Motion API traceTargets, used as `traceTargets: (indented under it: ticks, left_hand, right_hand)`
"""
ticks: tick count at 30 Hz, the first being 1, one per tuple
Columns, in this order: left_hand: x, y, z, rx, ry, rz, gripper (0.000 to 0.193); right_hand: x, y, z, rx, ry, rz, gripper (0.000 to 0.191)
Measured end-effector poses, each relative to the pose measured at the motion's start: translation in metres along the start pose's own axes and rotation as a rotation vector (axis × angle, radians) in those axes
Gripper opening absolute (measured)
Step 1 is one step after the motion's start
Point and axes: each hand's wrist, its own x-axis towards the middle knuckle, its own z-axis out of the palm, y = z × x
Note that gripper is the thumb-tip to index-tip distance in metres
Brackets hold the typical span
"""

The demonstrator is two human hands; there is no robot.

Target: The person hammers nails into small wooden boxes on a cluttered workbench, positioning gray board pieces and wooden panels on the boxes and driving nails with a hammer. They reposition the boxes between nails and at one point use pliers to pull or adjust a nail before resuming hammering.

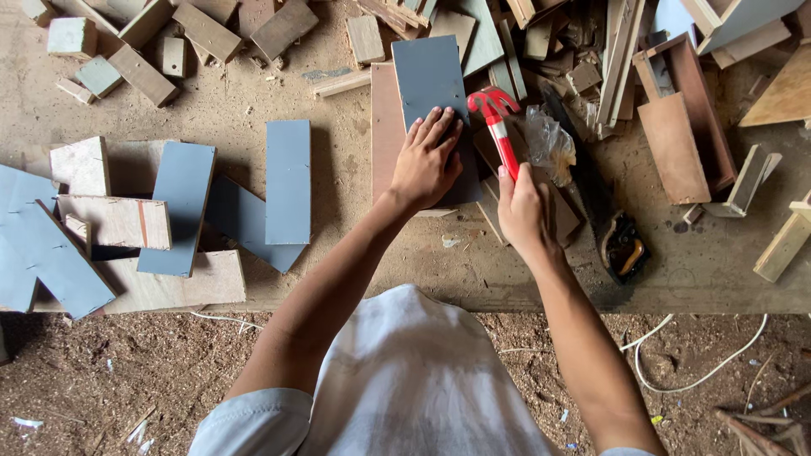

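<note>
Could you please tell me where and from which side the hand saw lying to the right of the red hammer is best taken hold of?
Probably by the handle of the hand saw, coming from the near edge of the workbench. The dark blade runs away toward the wood scraps, while the handle's open loop points toward the person, beside the right hand.

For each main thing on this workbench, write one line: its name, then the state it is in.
Blue-grey panel: flat, pressed down by left hand.
Red claw hammer: gripped in right hand, head at the panel's edge.
Handsaw: lying flat, untouched.
Plastic bag: crumpled beside the hammer.
</note>
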Motion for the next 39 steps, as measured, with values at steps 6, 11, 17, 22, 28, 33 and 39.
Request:
traceTargets:
  ticks: [6, 11, 17, 22, 28, 33, 39]
  left_hand:
    - [0.0, -0.001, -0.001, -0.015, -0.006, -0.019, 0.059]
    - [-0.001, 0.003, -0.003, 0.006, -0.001, -0.017, 0.06]
    - [0.002, 0.002, -0.004, -0.002, -0.011, -0.024, 0.062]
    - [0.002, 0.002, -0.002, 0.007, -0.04, -0.028, 0.061]
    - [0.004, 0.003, -0.002, 0.044, -0.058, -0.024, 0.061]
    - [0.004, 0.003, -0.002, 0.042, -0.091, -0.042, 0.061]
    - [0.006, 0.003, -0.001, 0.04, -0.054, -0.024, 0.062]
  right_hand:
    - [0.0, -0.001, 0.005, -0.041, 0.141, -0.117, 0.03]
    - [0.007, 0.01, 0.017, 0.101, -0.08, 0.162, 0.034]
    - [0.005, 0.013, 0.012, 0.069, 0.152, -0.05, 0.035]
    - [0.013, 0.022, 0.008, 0.032, -0.11, 0.157, 0.032]
    - [0.005, 0.018, 0.012, 0.148, 0.22, -0.14, 0.035]
    - [0.01, 0.02, 0.003, 0.012, -0.171, 0.233, 0.033]
    - [0.009, 0.021, 0.009, 0.2, 0.209, -0.065, 0.036]
